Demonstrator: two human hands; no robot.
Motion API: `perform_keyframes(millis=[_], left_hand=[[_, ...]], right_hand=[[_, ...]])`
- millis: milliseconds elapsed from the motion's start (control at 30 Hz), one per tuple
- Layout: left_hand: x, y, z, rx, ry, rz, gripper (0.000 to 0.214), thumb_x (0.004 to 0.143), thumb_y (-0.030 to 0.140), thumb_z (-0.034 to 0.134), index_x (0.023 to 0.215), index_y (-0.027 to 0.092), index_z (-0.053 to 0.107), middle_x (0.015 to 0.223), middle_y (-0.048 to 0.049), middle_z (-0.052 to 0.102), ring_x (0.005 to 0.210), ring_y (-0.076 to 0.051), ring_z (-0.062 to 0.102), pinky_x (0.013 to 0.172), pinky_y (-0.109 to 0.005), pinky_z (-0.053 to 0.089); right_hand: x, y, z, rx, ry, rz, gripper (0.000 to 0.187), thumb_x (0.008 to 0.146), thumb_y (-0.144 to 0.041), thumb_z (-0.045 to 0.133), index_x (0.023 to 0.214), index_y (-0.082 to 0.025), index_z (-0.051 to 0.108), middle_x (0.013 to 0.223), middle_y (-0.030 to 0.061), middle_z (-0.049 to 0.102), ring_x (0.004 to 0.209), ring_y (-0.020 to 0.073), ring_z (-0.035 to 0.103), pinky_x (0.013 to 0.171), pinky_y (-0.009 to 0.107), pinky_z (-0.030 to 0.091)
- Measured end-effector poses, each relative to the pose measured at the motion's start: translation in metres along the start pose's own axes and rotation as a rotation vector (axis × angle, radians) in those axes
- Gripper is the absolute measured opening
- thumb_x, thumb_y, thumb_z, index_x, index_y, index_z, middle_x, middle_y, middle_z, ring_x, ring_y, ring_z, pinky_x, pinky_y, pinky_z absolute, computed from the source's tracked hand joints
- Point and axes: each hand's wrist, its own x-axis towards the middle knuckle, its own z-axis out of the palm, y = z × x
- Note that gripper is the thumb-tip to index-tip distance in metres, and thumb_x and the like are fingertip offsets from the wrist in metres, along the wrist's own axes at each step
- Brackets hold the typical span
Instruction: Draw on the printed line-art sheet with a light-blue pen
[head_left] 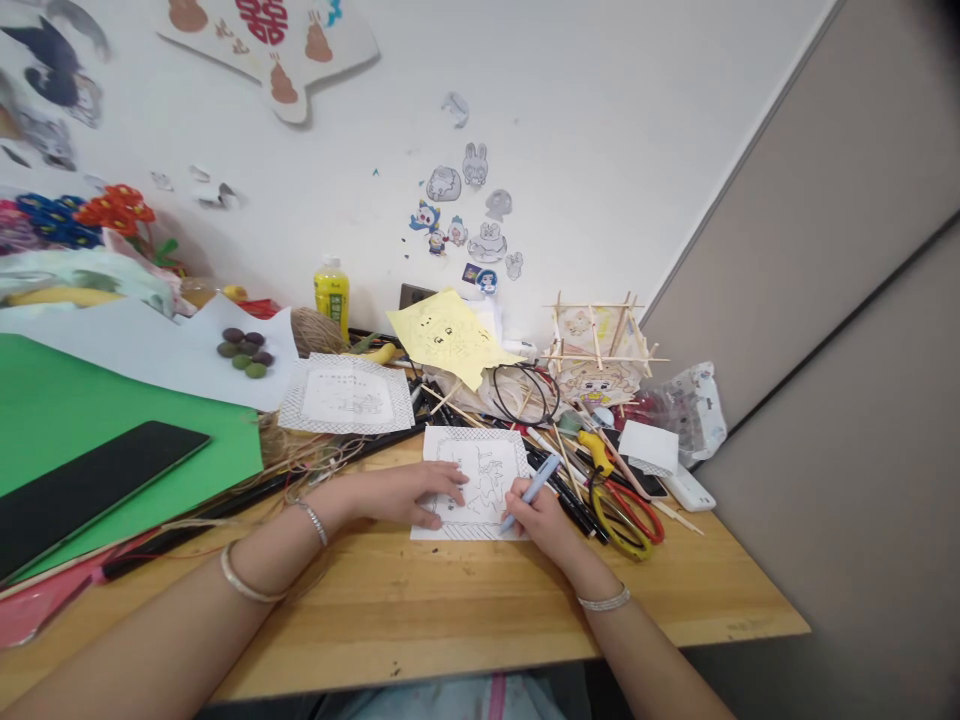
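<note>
A white sheet of paper (480,485) with a hatched border and line drawings lies flat on the wooden table. My left hand (409,492) rests on its left side with the fingers spread. In my right hand (544,520) is a light blue pen (541,478), gripped between thumb and fingers. The pen's tip meets the sheet near its lower right corner. Beyond my left hand lies a similar bordered drawing (346,393). Scissors with yellow and red handles (626,510) lie to the right of my right hand, beside several black pens (574,505).
A dark tablet-like slab (97,490) lies on green paper (45,390) at left. At the back stand a yellow bottle (331,295) and a stick frame (600,350). Yellow paper (450,335), thin sticks and cords clutter the wall side. A grey partition (840,330) rises at right.
</note>
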Motion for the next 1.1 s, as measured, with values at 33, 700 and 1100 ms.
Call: perform_keyframes(millis=[33,700,1100], left_hand=[[0.0,0.0,0.0,0.002,0.002,0.001,0.043,0.076,0.024,0.064,0.118,0.027,0.055,0.139,-0.0059,0.04,0.132,-0.023,0.025,0.106,-0.037,0.024],[0.001,-0.004,0.002,0.01,-0.009,0.001,0.042,0.077,0.026,0.063,0.118,0.027,0.054,0.14,-0.0047,0.038,0.133,-0.022,0.023,0.106,-0.036,0.023],[0.0,-0.006,0.003,0.012,-0.006,0.002,0.042,0.079,0.028,0.062,0.119,0.028,0.053,0.14,-0.0031,0.039,0.133,-0.022,0.023,0.106,-0.035,0.024]], right_hand=[[0.0,0.0,0.0,-0.006,0.004,-0.01,0.026,0.08,-0.03,0.05,0.056,-0.018,0.045,0.047,-0.0042,0.048,0.041,0.008,0.043,0.04,0.018,0.032],[0.0,0.004,-0.001,-0.02,-0.005,-0.036,0.025,0.08,-0.03,0.049,0.058,-0.019,0.044,0.047,-0.0046,0.047,0.041,0.0081,0.042,0.039,0.018,0.031],[0.0,0.003,-0.002,0.026,-0.008,0.03,0.022,0.075,-0.027,0.05,0.056,-0.018,0.043,0.053,-0.0029,0.052,0.041,0.0072,0.042,0.038,0.018,0.03]])
